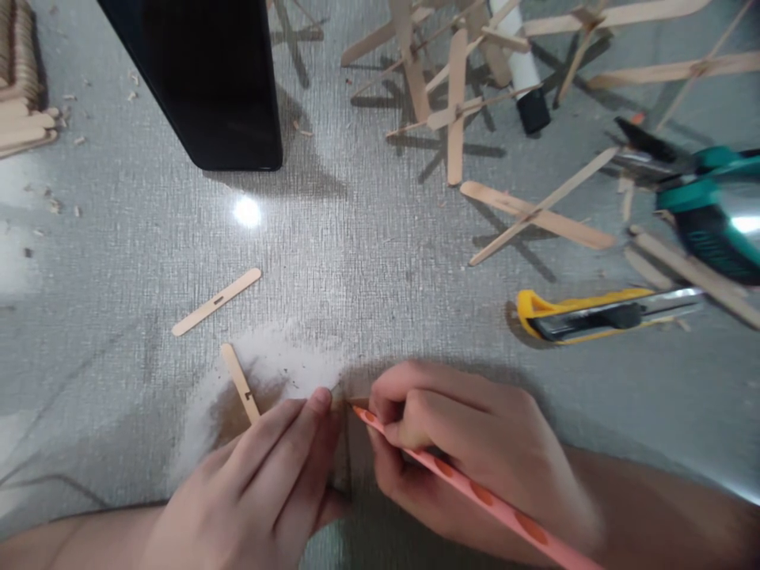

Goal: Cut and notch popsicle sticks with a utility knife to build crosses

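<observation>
My right hand [469, 443] is closed around a pink pencil with orange spots [457, 475], its tip pointing left at a thin wooden craft stick [359, 401] that shows only in part between my hands. My left hand [255, 483] has its fingers pressed together, pinching the other end of that stick, mostly hidden beneath them. A notched craft stick [238, 380] lies beside my left hand, its lower end hidden by the fingers. Farther up lies another craft stick with a small slot in its middle [218, 301].
A black phone [207, 87] stands at the upper left, near stacked sticks [24, 127]. Crossed craft sticks [456, 111] and a white marker [522, 71] fill the upper right. A yellow utility knife [594, 315] and teal-handled pliers [701, 190] lie on the right. Wood shavings dot the grey table [368, 237].
</observation>
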The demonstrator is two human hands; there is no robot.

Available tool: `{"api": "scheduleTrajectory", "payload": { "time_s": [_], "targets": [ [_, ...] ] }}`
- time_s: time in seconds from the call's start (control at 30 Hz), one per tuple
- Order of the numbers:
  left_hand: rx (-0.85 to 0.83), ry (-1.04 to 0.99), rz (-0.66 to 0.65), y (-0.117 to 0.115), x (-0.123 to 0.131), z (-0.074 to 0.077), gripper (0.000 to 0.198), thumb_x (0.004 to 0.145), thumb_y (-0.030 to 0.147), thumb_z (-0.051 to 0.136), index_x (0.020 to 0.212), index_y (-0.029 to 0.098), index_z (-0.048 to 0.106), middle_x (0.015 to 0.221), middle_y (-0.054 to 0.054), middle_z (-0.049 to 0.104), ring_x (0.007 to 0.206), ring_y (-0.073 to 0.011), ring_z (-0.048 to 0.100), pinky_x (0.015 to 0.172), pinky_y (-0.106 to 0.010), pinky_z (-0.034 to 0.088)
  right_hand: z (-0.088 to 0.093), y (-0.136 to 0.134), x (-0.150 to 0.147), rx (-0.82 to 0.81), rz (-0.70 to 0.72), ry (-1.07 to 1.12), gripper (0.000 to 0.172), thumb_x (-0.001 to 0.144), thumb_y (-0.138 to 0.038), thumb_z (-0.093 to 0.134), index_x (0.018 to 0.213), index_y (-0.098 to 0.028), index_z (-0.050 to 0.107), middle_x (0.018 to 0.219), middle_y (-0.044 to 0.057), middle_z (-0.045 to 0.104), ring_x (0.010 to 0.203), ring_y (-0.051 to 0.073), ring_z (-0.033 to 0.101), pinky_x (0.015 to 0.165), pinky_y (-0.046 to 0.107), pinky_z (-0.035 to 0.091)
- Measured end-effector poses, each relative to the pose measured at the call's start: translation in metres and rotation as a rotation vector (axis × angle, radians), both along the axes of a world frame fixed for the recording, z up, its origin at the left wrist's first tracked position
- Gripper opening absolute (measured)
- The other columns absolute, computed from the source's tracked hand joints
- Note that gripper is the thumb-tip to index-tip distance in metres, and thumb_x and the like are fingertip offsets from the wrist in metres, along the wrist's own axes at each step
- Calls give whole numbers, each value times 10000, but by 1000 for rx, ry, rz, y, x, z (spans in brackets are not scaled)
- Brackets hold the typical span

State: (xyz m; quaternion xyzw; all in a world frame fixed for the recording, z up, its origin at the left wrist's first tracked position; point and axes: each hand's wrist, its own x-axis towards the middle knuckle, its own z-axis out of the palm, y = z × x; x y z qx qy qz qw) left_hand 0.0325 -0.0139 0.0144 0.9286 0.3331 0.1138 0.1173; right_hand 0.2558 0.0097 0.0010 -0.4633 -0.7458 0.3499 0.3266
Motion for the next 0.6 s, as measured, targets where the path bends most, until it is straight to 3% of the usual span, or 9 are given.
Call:
{"api": "scheduleTrajectory", "payload": {
  "time_s": [0.3, 0.6],
  "targets": [
    [-2, -6, -11, -2, 0, -3, 347, 1039, 309, 536, 1208, 38, 673, 1288, -121, 698, 1262, -244, 618, 1119, -360, 446, -1, 1, 0, 10, 13, -6, 276, 815, -6, 571, 692, -215, 438, 719, -50, 590, 573, 48, 533, 549, 143, 485],
    [20, -21, -28, 0, 1, 2, 299, 989, 297, 626, 1104, 31, 698, 1356, -181, 643, 1352, -329, 546, 1119, -415, 468, 1, 4, 6, -34, 61, 78, 224, 828, -32, 565, 748, -218, 468, 759, -24, 609, 605, 66, 571, 566, 171, 494]
  ]
}}
